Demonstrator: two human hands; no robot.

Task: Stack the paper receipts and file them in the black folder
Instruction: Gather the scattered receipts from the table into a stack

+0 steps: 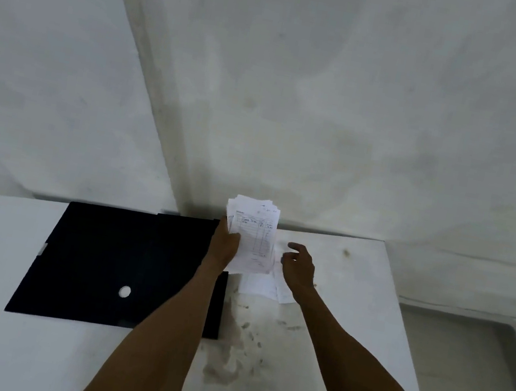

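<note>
A stack of white paper receipts [253, 234] is held upright above the table, with my left hand [223, 244] shut on its left edge. My right hand [299, 268] hovers just right of the stack, fingers curled and apart, over several loose receipts [263, 286] that lie flat on the table. The black folder [113, 266] lies open and flat on the left half of the table, with a round white hole in its near part. My left forearm crosses the folder's right edge.
The white table [346, 331] has grey smudges near its middle and a small brown spot at the back right. White walls meet in a corner right behind it. A grey floor with a raised kerb lies to the right.
</note>
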